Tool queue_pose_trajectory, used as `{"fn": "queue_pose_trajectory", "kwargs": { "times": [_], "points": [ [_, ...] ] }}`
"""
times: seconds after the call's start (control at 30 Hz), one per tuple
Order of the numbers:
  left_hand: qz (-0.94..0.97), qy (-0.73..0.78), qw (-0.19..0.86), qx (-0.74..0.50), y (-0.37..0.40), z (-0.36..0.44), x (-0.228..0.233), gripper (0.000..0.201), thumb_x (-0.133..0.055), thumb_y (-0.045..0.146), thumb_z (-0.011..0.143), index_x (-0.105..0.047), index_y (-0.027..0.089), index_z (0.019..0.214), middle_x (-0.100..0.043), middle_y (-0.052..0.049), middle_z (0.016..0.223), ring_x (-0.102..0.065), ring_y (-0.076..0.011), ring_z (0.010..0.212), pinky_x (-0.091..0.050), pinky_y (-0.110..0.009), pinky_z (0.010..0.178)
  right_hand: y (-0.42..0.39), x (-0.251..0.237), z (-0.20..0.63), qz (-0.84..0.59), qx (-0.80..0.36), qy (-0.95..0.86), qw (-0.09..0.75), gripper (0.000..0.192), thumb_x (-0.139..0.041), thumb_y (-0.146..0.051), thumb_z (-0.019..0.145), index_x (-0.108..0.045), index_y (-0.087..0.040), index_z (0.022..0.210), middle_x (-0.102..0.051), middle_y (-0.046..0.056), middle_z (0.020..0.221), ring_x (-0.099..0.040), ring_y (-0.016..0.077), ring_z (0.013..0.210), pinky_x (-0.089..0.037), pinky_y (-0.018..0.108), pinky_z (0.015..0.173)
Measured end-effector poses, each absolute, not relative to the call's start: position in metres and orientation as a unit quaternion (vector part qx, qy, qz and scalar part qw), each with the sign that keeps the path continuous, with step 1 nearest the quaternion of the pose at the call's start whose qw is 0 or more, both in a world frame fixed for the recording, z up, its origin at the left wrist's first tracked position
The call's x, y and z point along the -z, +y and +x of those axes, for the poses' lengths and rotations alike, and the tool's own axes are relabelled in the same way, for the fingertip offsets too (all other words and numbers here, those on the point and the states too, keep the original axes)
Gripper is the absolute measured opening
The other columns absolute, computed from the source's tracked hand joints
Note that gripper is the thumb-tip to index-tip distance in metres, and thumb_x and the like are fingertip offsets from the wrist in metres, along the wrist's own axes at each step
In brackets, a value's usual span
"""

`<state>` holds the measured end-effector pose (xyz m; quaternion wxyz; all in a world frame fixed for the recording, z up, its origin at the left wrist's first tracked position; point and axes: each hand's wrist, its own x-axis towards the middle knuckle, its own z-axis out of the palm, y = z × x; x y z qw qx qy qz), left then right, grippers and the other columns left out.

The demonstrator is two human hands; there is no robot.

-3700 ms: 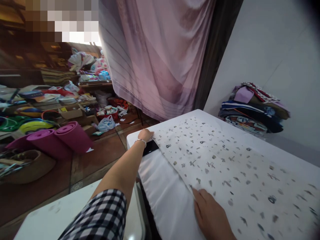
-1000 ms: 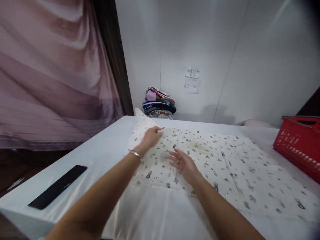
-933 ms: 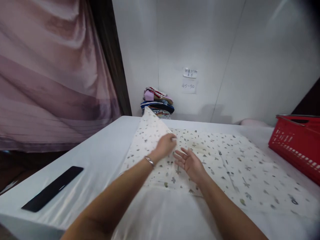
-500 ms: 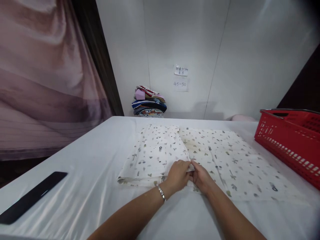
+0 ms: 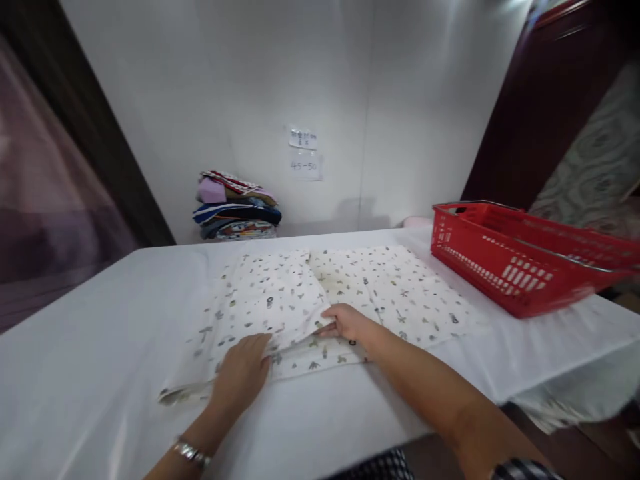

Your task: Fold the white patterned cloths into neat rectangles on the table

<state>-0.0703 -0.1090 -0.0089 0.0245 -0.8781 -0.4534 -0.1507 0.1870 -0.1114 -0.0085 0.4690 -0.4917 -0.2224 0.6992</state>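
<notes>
2 hands on the printed cloth: left hand flat, right hand fingers pinching the folded edge; looks thin, floppy.

printed cloth | white, small dark motifs | flat, left part seemingly folded over

left hand flat on printed cloth | right hand pinching folded edge | red basket right

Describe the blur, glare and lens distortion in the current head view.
Head view: motion blur smears the red basket and the frame's right edge; the wide lens bows the table edge; soft sheen on its white cover at lower left; the corners darken; the printed cloth stays fairly sharp.
</notes>
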Motion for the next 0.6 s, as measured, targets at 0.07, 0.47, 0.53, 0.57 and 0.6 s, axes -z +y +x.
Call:
{"fn": "queue_pose_trajectory", "kwargs": {
  "times": [0.07, 0.47, 0.53, 0.57, 0.6],
  "points": [
    [-0.874, -0.466, 0.035, 0.136, -0.106, -0.077, 0.012, 0.042, -0.042, 0.015, 0.078, -0.06, 0.015, 0.116, -0.063, -0.01, 0.117, -0.056, -0.0251, 0.11, -0.045, -0.04, 0.094, -0.107, 0.009, 0.188, -0.494, -0.7, -0.231, 0.461, 0.023, -0.062, -0.01, 0.072, -0.06, -0.008, 0.095, -0.069, 0.01, 0.076, -0.068, 0.0215, 0.064, -0.058, 0.033, 0.059],
    [-0.839, -0.533, 0.079, 0.079, -0.1, -0.102, -0.001, 0.046, -0.036, 0.009, 0.075, -0.064, 0.012, 0.111, -0.063, -0.013, 0.116, -0.057, -0.0284, 0.109, -0.046, -0.042, 0.091, -0.105, -0.019, 0.232, -0.486, -0.653, -0.235, 0.531, 0.017, -0.057, -0.003, 0.073, -0.059, -0.007, 0.09, -0.068, 0.012, 0.079, -0.068, 0.02, 0.073, -0.058, 0.029, 0.063],
    [-0.834, -0.538, 0.087, 0.081, -0.102, -0.101, -0.006, 0.046, -0.036, 0.009, 0.075, -0.065, 0.013, 0.11, -0.064, -0.012, 0.115, -0.058, -0.0276, 0.109, -0.045, -0.041, 0.09, -0.111, -0.045, 0.265, -0.476, -0.607, -0.242, 0.588, 0.013, -0.055, -0.004, 0.076, -0.058, -0.012, 0.086, -0.067, 0.008, 0.078, -0.067, 0.0168, 0.073, -0.058, 0.024, 0.062],
    [-0.835, -0.537, 0.09, 0.086, -0.104, -0.099, -0.008, 0.045, -0.037, 0.009, 0.075, -0.065, 0.015, 0.11, -0.064, -0.012, 0.115, -0.058, -0.0272, 0.108, -0.045, -0.041, 0.09, -0.117, -0.058, 0.287, -0.471, -0.58, -0.246, 0.618, 0.012, -0.054, -0.005, 0.077, -0.057, -0.014, 0.084, -0.067, 0.006, 0.077, -0.066, 0.0154, 0.073, -0.057, 0.023, 0.061],
    [-0.837, -0.531, 0.09, 0.093, -0.107, -0.096, -0.009, 0.045, -0.037, 0.009, 0.075, -0.065, 0.016, 0.108, -0.065, -0.011, 0.114, -0.058, -0.0266, 0.108, -0.045, -0.04, 0.089, -0.125, -0.069, 0.31, -0.468, -0.549, -0.248, 0.646, 0.012, -0.052, -0.006, 0.078, -0.056, -0.017, 0.082, -0.066, 0.004, 0.076, -0.066, 0.0139, 0.072, -0.057, 0.021, 0.06]
  ]
}}
